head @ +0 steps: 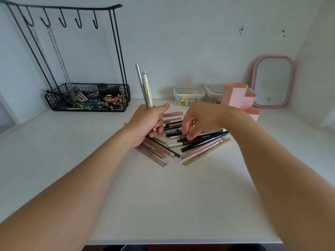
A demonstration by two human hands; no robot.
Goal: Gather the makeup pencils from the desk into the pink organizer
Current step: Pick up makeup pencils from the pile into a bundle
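Note:
A heap of makeup pencils, in pink, black, gold and brown, lies on the white desk. My left hand is closed around two upright pencils, one silver-grey and one pale yellow, just above the heap's left side. My right hand reaches down into the middle of the heap, its fingertips pinching a dark pencil that still lies among the others. The pink organizer, with stepped open compartments, stands behind my right wrist, partly hidden by it.
A black wire rack with hooks, hanging chains and a basket of small items stands at the back left. Two clear lidded boxes sit against the wall beside the organizer. A pink-framed mirror leans at the back right.

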